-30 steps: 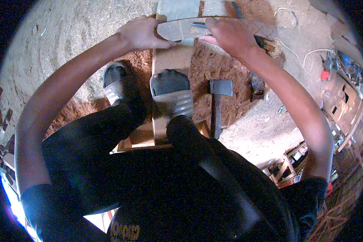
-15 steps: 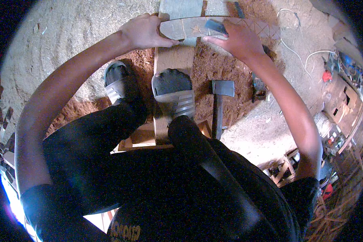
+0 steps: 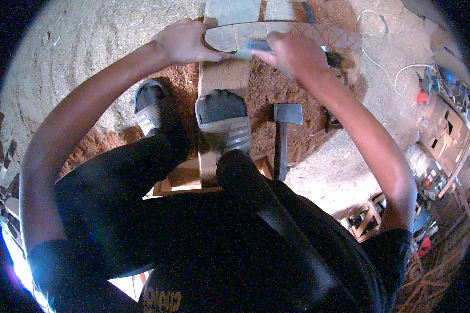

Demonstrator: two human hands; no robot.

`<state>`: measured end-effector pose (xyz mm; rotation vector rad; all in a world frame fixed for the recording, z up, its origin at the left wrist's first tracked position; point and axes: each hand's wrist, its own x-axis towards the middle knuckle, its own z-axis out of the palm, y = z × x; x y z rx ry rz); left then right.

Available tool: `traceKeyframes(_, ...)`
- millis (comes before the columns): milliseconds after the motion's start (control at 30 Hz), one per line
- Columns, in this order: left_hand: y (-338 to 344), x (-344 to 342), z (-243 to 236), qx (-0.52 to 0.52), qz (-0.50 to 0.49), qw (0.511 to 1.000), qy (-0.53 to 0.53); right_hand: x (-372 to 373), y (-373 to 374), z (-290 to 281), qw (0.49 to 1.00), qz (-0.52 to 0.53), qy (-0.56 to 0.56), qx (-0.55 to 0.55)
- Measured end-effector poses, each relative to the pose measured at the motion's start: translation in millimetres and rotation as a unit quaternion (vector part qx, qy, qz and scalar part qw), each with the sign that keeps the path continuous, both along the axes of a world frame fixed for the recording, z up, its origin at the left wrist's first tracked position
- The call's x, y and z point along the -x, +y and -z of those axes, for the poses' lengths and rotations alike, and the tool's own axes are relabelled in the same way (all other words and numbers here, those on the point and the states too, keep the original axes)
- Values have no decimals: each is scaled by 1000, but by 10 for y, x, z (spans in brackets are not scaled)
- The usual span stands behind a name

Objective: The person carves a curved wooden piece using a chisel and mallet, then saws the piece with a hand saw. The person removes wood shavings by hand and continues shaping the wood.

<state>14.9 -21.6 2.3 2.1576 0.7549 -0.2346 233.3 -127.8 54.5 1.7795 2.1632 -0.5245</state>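
My left hand (image 3: 185,43) grips the left end of a long wooden strip (image 3: 313,32) with cross lines and triangle markings, which lies across a plank (image 3: 222,75). Closed round a small blue tool (image 3: 258,46), my right hand (image 3: 295,57) is over the strip's lower edge, slightly blurred by movement. My right foot, in a sandal (image 3: 224,134), rests on the plank; my other sandalled foot (image 3: 150,113) is to its left. An axe-like tool (image 3: 286,115) with a dark handle lies to the right of the plank.
Reddish shavings (image 3: 274,88) surround the plank on a dusty floor. A white cord (image 3: 381,70) loops at the upper right. Cardboard (image 3: 443,135), tools and wood scraps (image 3: 371,216) crowd the right side. A wooden frame (image 3: 177,175) shows behind my legs.
My right hand has moved with the blue tool along the strip, and over the last half second slightly left and down. My left hand stays at the strip's end.
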Motion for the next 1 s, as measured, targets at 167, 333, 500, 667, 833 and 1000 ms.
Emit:
traceKeyframes(167,-5,-52,-185,2,0,999,40,126,-194,-45,1000,-7,23,7)
traceKeyframes(333,4,-5,-45,-3,1,1000,23,160,-232,-14,990,109,47,-80)
traceKeyframes(500,-21,-12,-81,-13,-11,1000,19,137,-290,167,984,122,78,-107)
traceKeyframes(667,-20,-39,-176,-8,-7,999,35,181,-417,285,982,130,43,-129)
traceKeyframes(833,-32,-43,-166,-30,-7,998,52,275,-628,345,986,67,140,-59)
traceKeyframes(1000,2,-62,-198,-6,4,999,53,413,-780,201,950,260,161,64)
